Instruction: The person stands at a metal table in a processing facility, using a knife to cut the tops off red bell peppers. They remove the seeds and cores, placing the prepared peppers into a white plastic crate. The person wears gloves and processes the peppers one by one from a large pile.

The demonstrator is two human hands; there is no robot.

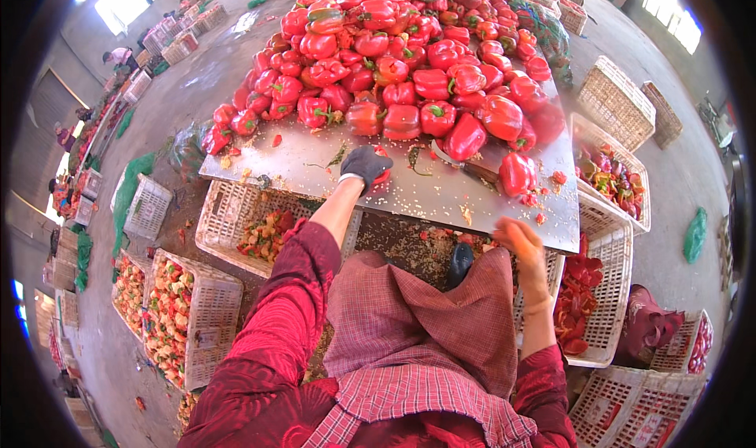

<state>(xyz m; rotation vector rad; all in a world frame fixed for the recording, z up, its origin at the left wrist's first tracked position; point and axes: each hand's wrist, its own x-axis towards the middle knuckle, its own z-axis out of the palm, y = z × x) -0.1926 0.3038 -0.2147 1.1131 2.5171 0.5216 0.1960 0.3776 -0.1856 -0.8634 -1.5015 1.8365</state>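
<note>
My left hand [366,167], in a dark glove, is over the metal table near its front edge, with a piece of red bell pepper [383,173] partly showing under its fingers. My right hand [522,241] is bare and blurred, just off the table's front edge at the right; whether it holds anything cannot be told. A knife [463,164] with a dark handle lies on the metal table [431,194], its blade partly beneath a pepper. Behind both hands rises a large heap of red bell peppers [390,70]. Seeds and scraps are scattered over the metal.
A plastic crate [221,223] holding pepper cores stands below the table at left; two more crates of cores [192,306] are further left. Crates of red pepper pieces [611,282] stand at right. Net sacks [543,40] flank the heap. Other people [121,57] are far left.
</note>
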